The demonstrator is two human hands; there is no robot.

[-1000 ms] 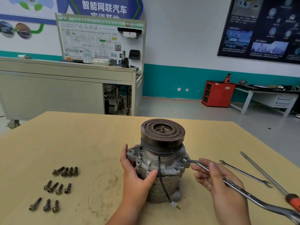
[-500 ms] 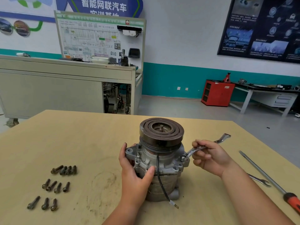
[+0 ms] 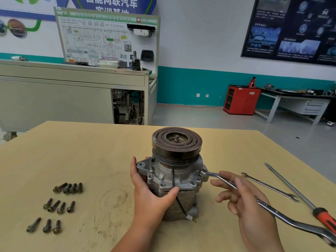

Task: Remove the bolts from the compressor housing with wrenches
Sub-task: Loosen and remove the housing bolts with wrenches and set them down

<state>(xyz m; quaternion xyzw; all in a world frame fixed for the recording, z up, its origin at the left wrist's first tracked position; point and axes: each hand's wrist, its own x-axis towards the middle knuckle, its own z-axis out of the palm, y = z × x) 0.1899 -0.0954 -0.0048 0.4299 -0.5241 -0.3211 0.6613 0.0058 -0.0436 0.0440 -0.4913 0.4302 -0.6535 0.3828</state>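
Grey cast-metal compressor (image 3: 174, 180) w/ dark grooved pulley stands upright mid tan wooden surface (image 3: 72, 151). L hand (image 3: 149, 195): fingers wrapped round housing, thumb in front. R hand (image 3: 251, 206): fingers curled on long chrome wrench (image 3: 272, 210), its head seated on flange bolt (image 3: 201, 173), housing's R side. Eleven loose dark bolts (image 3: 60, 206) lie well L; slim second wrench (image 3: 269, 187) and red-handled screwdriver (image 3: 294, 193) lie R.

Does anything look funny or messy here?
Mostly tidy: the bolts lie in rows. One black wire hangs loose down the compressor, its plug end connected to nothing, and the table has a smudgy ring mark.
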